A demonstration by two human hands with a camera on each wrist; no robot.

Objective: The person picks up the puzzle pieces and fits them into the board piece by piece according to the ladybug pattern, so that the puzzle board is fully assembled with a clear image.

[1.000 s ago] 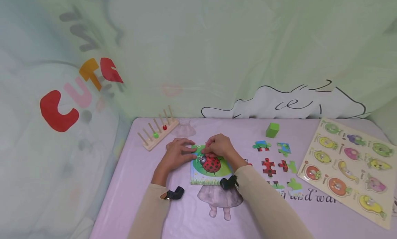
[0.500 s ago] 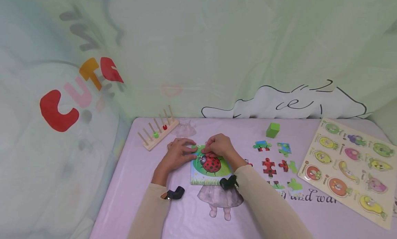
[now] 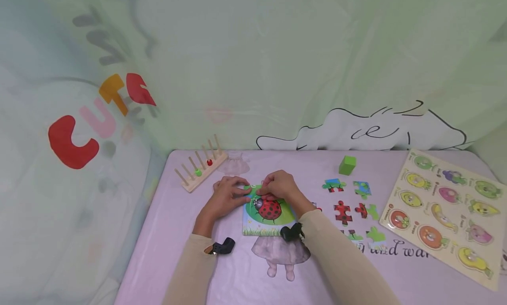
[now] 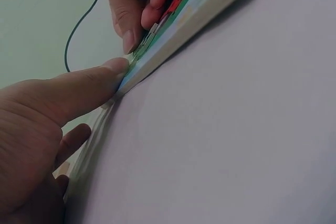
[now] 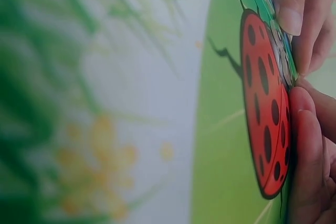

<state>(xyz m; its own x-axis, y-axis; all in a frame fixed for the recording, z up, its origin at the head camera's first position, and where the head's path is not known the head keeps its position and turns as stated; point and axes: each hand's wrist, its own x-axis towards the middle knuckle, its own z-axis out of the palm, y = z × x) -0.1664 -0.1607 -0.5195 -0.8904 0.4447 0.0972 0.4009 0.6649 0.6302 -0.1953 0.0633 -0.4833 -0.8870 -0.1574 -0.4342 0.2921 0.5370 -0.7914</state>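
Note:
A ladybug puzzle board (image 3: pixel 253 225) lies on the table, its picture a red, black-spotted ladybug on green. My left hand (image 3: pixel 229 196) rests at the board's upper left, fingers extended and the thumb (image 4: pixel 107 72) touching its edge. Over the upper middle of the board, my right hand (image 3: pixel 280 186) has curled fingers and pinches a puzzle piece (image 4: pixel 152 31) against the surface. Most of that piece is hidden by the fingers. In the right wrist view, the fingertips of both hands meet near the ladybug (image 5: pixel 265 108).
Several loose puzzle pieces (image 3: pixel 343 212) lie right of the right forearm. Behind them stands a green block (image 3: pixel 347 165). A wooden peg rack (image 3: pixel 203 173) with a green and a red bead is at back left. A fruit-and-vegetable board (image 3: pixel 443 212) occupies the right side.
Both hands stay in nearly the same place on the board. The whole head view has shifted very slightly.

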